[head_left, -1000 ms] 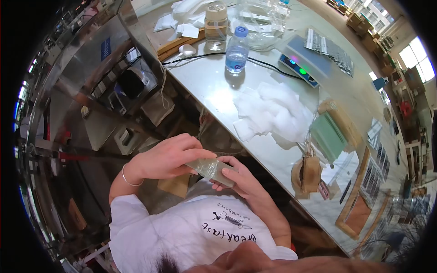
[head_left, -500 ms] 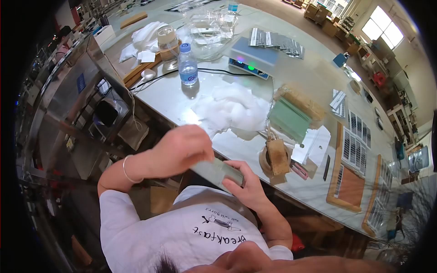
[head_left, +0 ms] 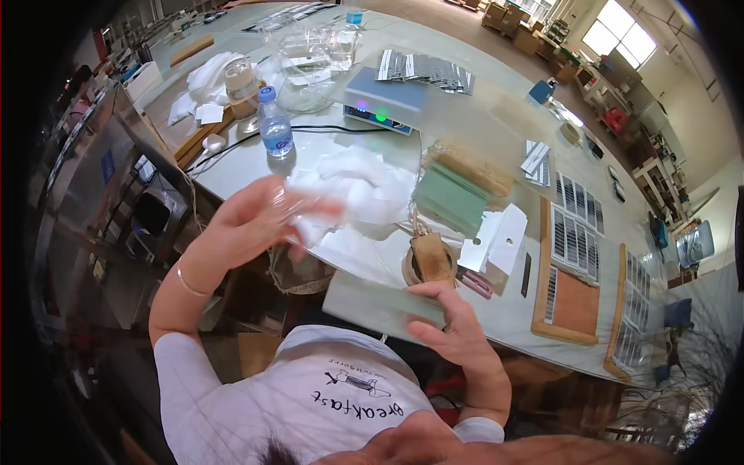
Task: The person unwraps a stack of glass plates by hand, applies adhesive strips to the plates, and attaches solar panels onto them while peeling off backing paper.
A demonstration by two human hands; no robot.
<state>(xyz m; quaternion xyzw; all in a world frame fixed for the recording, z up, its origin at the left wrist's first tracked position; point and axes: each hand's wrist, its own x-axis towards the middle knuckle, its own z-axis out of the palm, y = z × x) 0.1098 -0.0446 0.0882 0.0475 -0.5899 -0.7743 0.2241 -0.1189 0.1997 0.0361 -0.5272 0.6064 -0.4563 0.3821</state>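
A pale, greenish rectangular slab (head_left: 372,304) is held by its right end in my right hand (head_left: 453,324), thumb on one side and fingers on the other. It lies level in front of the shirt, just off the table's near edge. My left hand (head_left: 283,217), with a bracelet on the wrist, is raised above that edge beside the white fluffy pile (head_left: 356,186). Its fingers are smeared by motion, and a clear shimmer shows around them; what they hold, if anything, is unclear. Near my right hand are a tape roll with a brown block (head_left: 432,260) and a pink-handled cutter (head_left: 474,284).
On the table (head_left: 496,116) stand a water bottle (head_left: 274,124), a glass jar (head_left: 242,89) and a blue-topped device (head_left: 385,97) with a black cable. Farther right lie a green stack (head_left: 451,198), white cards (head_left: 496,240), a dark strip (head_left: 527,275) and wooden-framed trays (head_left: 567,329).
The left hand has moved off the slab, up and left toward the white pile. My right hand still grips the slab, now flatter and farther right. The view has shifted, showing more of the table's right side.
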